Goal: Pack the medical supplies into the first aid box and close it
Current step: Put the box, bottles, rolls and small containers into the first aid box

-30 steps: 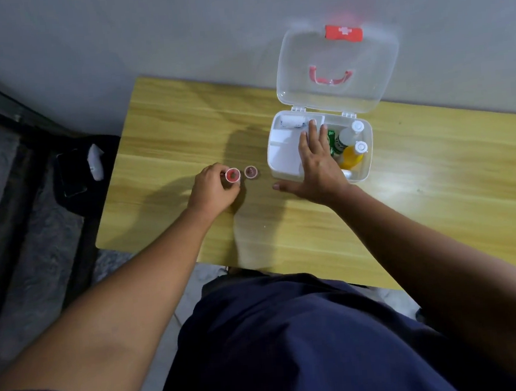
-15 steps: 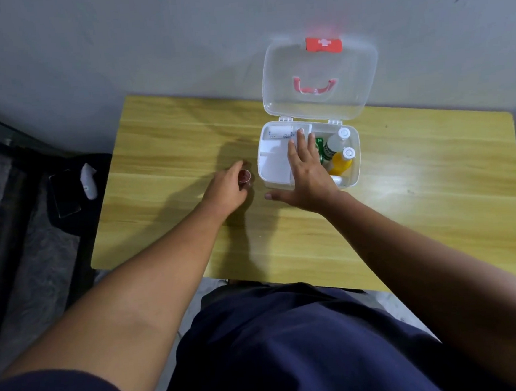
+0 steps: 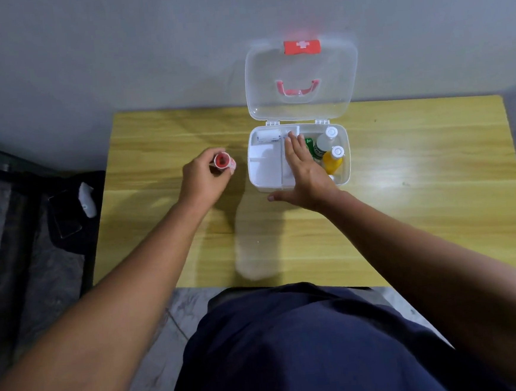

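The white first aid box [image 3: 257,177] stands open on the wooden table [image 3: 420,201], its clear lid [image 3: 301,77] upright against the wall. Inside lie a white roll [image 3: 266,136] at the back left, a green item [image 3: 309,144], a clear bottle [image 3: 325,142] and a yellow bottle [image 3: 332,161] on the right. My right hand [image 3: 306,173] rests flat on the box's front edge, fingers spread over the middle. My left hand [image 3: 204,176] is lifted left of the box, closed on small tape rolls [image 3: 224,162], one with a red core.
A grey wall rises right behind the table. A dark bag [image 3: 66,210] with a white object [image 3: 86,199] on it lies on the floor to the left. My dark blue clothing fills the lower middle of the view.
My left hand gathered the two small rolls off the table and lifted them, now holding them left of the box. My right hand stayed on the box.
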